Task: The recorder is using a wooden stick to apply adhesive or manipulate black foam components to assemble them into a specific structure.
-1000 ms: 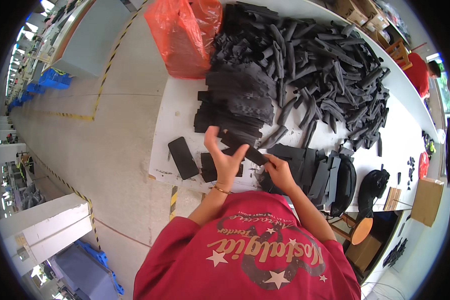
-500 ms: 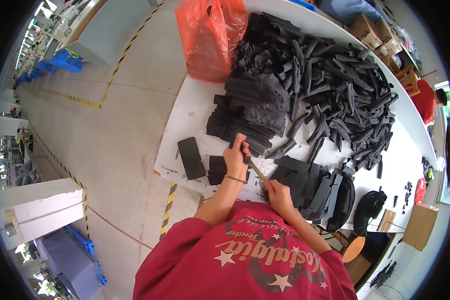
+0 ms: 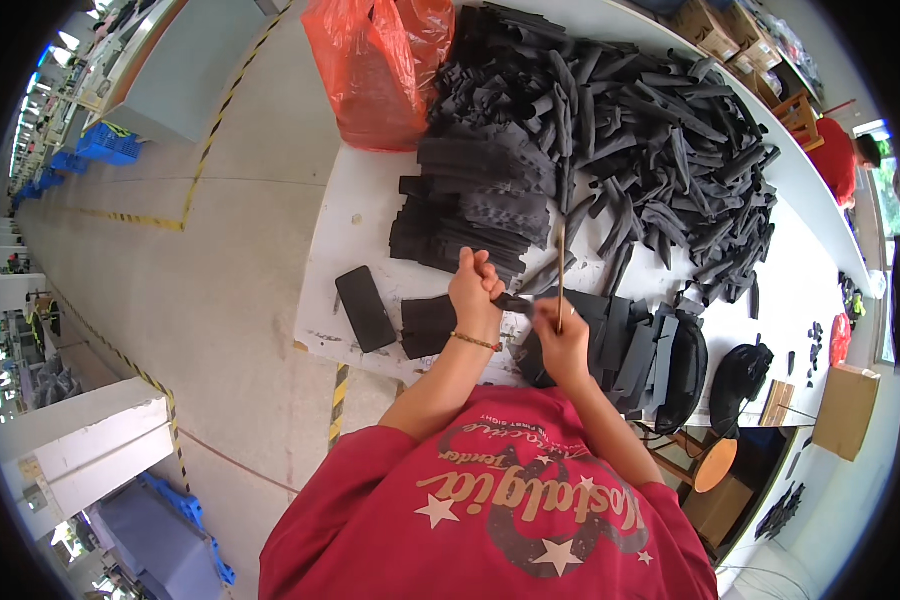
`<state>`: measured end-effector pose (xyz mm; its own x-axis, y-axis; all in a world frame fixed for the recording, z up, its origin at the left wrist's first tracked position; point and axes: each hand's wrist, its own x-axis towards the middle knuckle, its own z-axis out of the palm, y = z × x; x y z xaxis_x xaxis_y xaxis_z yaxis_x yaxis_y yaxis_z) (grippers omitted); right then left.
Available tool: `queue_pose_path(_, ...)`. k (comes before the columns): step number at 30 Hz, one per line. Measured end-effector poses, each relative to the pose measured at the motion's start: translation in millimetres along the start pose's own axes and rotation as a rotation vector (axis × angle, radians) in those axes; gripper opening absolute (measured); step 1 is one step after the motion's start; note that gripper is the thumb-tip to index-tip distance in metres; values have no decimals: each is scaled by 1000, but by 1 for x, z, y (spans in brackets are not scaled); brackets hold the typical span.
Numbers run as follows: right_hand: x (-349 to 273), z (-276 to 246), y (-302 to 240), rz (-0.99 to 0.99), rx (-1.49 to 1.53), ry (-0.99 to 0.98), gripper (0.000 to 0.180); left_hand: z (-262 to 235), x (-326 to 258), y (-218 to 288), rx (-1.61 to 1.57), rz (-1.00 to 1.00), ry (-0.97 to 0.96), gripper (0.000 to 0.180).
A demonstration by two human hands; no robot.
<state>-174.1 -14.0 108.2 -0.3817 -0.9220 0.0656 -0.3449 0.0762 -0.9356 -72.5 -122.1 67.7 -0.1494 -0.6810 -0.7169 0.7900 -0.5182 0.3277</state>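
My left hand (image 3: 477, 290) is closed around a small black fabric strip (image 3: 513, 303), whose free end sticks out toward the right. My right hand (image 3: 563, 338) grips a thin tan stick (image 3: 561, 265) that stands up from the fist, and its fingertips are close to the strip's end, blurred there. Beyond my left hand lies a stack of flat black fabric pieces (image 3: 470, 225). A small black fabric piece (image 3: 427, 326) rests beside my left wrist. Under and beside my right hand are more flat black pieces (image 3: 595, 310).
A big heap of rolled black fabric strips (image 3: 660, 150) covers the far side of the white table (image 3: 340, 215). A red plastic bag (image 3: 380, 90) stands at the far left, a black phone (image 3: 366, 308) nearer me. At the right are a wooden stool (image 3: 716, 466) and a person in red (image 3: 832, 160).
The stick, earlier slanting between both hands, now points up in my right hand. That hand has moved up and away from my body. The left still holds the black strip.
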Motion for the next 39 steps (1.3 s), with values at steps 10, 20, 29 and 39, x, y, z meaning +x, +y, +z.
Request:
queue_pose_path(10,38,-15,7,69,111,98,4,-10,-25,-1,1116,-147,-807,26)
queue_pose_path(20,126,-109,33,222,266,780,15,-34,-58,-17,1259,125,-827,23)
queue_pose_path(29,81,-145,90,172,-374,-5,23,-114,41,41,2003,962,-483,9)
queue_pose_path(39,6,-87,46,-183,-672,-398,14,-92,41,65,1747,915,-634,8)
